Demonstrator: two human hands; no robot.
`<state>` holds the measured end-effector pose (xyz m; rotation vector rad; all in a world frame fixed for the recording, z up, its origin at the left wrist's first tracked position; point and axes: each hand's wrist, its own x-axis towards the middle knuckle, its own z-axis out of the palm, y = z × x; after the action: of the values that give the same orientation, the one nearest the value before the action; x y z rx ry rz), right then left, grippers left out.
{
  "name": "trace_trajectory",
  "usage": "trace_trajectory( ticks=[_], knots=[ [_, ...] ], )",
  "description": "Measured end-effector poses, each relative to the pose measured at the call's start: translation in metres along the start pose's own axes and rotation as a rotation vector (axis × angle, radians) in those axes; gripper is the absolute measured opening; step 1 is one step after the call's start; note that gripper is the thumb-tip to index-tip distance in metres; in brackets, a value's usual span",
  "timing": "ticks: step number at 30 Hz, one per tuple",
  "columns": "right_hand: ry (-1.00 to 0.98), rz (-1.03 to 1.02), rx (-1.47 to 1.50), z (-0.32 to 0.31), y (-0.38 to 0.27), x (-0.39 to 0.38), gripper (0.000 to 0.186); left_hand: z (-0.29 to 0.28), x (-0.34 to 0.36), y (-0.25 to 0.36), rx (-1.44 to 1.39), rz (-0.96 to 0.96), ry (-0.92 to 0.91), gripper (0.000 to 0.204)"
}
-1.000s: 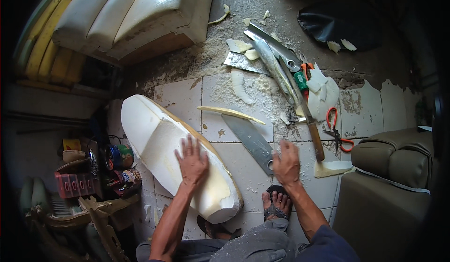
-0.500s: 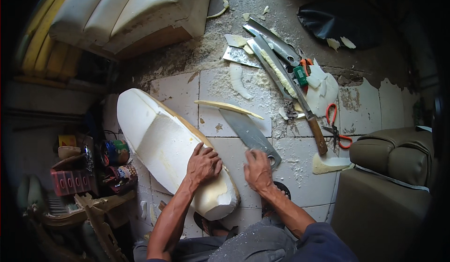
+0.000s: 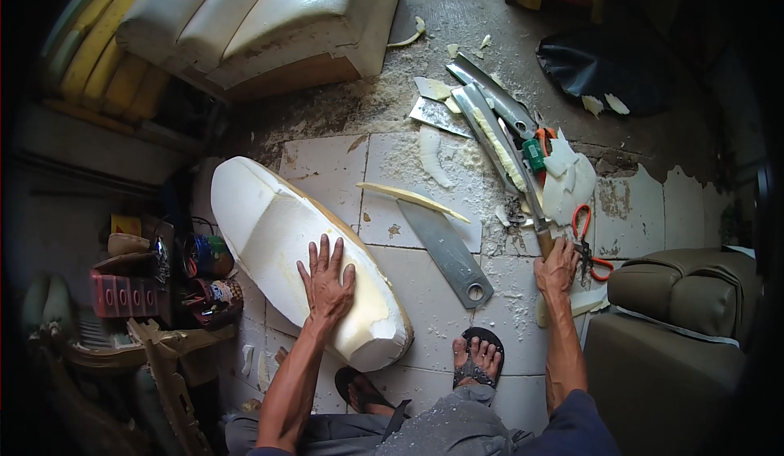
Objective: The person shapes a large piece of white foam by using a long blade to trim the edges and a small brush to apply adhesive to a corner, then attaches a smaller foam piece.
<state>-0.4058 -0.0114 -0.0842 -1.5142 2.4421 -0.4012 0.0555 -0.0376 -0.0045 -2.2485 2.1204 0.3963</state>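
On the white tiled floor (image 3: 408, 284) we have a long, white foam seat form with a tan edge (image 3: 286, 244), lying aslant, our left hand (image 3: 328, 289) flat upon it, fingers spread, grasping nothing. Should that palm bear down hard, the foam could dent or slide. A long metal knife with a brown wooden handle (image 3: 545, 241) reaches under our right hand (image 3: 558, 268); its fingers bend over the handle, but we cannot tell whether they have closed. Pulled carelessly, the blade might drag the curved grey metal strip (image 3: 494, 96) beside it. Black scissors with red-orange handles (image 3: 585, 249), near those fingers, could snag them.
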Motion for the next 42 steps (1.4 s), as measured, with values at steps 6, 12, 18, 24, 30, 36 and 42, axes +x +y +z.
trace_trajectory(
  ticks=[6,12,18,24,30,36,42],
  knots=[
    [-0.040,0.028,0.588,-0.011,-0.069,-0.057,0.039,-0.005,0.017,0.003,-0.048,-0.091,0.036,0.077],
    [-0.212,-0.022,0.761,0.022,-0.119,-0.161,0.056,-0.004,0.025,-0.001,-0.041,-0.123,0.038,0.081],
    [-0.461,-0.407,0.670,-0.002,-0.146,-0.182,0.050,0.001,0.024,0.002,-0.003,-0.130,0.039,0.086],
    [-0.639,-0.357,0.541,0.010,-0.133,-0.189,0.047,0.002,0.023,0.003,0.025,-0.132,0.011,0.092],
    [-0.629,-0.341,0.525,0.009,-0.147,-0.185,0.048,-0.004,0.027,0.003,0.027,-0.121,-0.029,0.095],
    [-0.620,-0.344,0.533,0.018,-0.138,-0.197,0.044,-0.008,0.032,0.002,0.040,-0.126,-0.042,0.096],
    [-0.588,-0.349,0.533,0.024,-0.144,-0.190,0.044,-0.004,0.029,0.000,0.044,-0.129,-0.048,0.098]
  ],
)
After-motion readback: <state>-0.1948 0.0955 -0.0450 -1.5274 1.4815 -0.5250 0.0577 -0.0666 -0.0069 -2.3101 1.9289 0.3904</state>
